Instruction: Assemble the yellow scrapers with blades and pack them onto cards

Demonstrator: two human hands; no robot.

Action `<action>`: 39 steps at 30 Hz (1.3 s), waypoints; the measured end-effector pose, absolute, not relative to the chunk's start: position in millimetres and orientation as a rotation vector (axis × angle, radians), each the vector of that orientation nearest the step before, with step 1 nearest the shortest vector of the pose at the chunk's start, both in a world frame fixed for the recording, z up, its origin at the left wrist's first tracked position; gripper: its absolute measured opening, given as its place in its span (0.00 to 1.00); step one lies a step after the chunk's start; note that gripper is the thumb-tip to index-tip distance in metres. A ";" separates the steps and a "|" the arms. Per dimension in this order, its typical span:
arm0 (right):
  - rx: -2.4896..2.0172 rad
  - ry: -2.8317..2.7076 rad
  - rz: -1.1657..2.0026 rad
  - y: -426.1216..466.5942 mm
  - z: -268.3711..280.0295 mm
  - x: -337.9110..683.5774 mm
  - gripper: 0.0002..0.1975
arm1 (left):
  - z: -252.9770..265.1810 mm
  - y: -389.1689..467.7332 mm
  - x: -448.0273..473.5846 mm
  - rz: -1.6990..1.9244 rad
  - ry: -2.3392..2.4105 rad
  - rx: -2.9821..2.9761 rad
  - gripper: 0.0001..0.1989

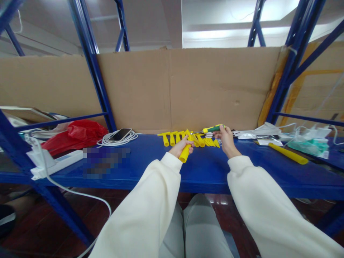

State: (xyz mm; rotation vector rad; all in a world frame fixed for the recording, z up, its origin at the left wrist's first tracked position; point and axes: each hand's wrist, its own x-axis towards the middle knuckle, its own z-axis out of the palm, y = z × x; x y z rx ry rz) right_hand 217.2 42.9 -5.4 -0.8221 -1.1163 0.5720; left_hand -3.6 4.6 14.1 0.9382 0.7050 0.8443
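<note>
You seem to be partway through one yellow tool [184, 154]: your left hand [181, 147] wraps its fingers around its tube above the blue table [150, 159]. Your right hand [225, 139] pinches the green-and-yellow grip of a screwdriver [216, 128], its thin shaft reaching toward the tool's top; whether the tip touches is too small to tell. The row of T-shaped pieces [172, 139] behind looks finished; the small wedges [211, 142] beside it probably remain. The tubes look like smooth, round plastic; the table is glossy, hard and flat.
</note>
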 end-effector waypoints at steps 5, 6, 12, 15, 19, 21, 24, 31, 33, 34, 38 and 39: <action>-0.823 -1.102 0.570 44.2 -5.8 218.7 0.26 | 10.9 9.2 -4.8 0.826 0.687 0.952 0.39; -0.822 -1.110 0.567 44.4 -5.9 218.9 0.26 | 10.8 9.6 -5.0 0.821 0.687 0.953 0.40; -0.819 -1.128 0.555 42.2 -4.9 217.3 0.29 | 12.7 7.1 -4.6 0.814 0.703 0.962 0.37; -0.821 -1.135 0.551 40.2 -4.0 215.7 0.29 | 15.7 2.8 -3.8 0.814 0.722 0.968 0.37; -0.818 -1.142 0.534 37.0 -2.3 213.2 0.27 | 19.6 -2.9 -2.6 0.836 0.752 0.976 0.35; -0.817 -1.139 0.525 35.1 -1.4 212.0 0.26 | 20.1 -4.1 -2.1 0.846 0.757 0.984 0.36; -0.806 -1.154 0.518 32.8 -0.1 210.6 0.23 | 18.4 -3.5 -1.5 0.860 0.811 1.003 0.39; -0.750 -1.070 0.572 34.2 2.2 210.5 0.23 | 12.8 0.1 -0.4 0.881 0.915 1.084 0.41; -0.751 -1.018 0.599 34.5 2.8 210.7 0.22 | 12.6 0.4 -0.5 0.873 0.914 1.103 0.43; -0.754 -1.005 0.608 34.2 3.2 210.8 0.20 | 12.7 0.3 -0.5 0.869 0.913 1.107 0.43; -0.753 -1.005 0.635 31.0 5.1 210.0 0.16 | 14.3 -1.1 -0.7 0.861 0.914 1.100 0.42; -0.750 -1.004 0.643 29.9 5.9 209.6 0.15 | 14.7 -1.3 -0.8 0.860 0.914 1.095 0.41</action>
